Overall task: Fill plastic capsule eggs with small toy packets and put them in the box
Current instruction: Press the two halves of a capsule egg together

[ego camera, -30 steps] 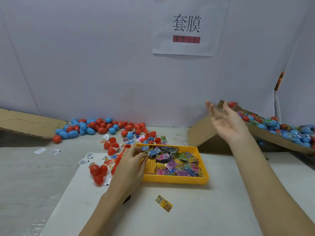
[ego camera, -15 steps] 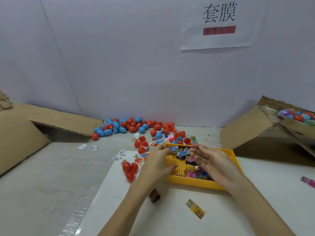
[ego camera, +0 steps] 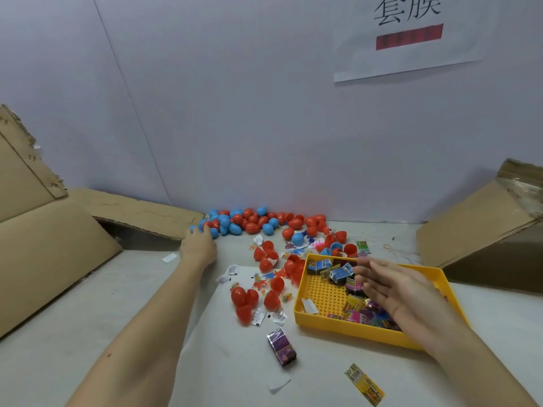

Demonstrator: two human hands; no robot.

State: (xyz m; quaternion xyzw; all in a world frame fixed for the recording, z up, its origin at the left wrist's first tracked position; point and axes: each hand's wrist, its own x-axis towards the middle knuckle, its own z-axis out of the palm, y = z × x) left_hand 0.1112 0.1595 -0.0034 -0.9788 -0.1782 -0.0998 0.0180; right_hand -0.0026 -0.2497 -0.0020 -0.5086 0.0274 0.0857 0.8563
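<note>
My left hand [ego camera: 197,245] touches the blue and red eggs [ego camera: 249,221]; its grip is hidden. My right hand [ego camera: 393,289] hovers loose-fingered over the yellow tray [ego camera: 329,321] of packets [ego camera: 338,273].

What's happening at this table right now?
A person is assembling toy-filled capsule eggs. The left hand reaches out to the pile of red and blue eggs against the wall, fingers at its near edge. The right hand hovers, fingers loosely extended, over the yellow tray of toy packets. Open red egg halves and loose slips lie between pile and tray.
</note>
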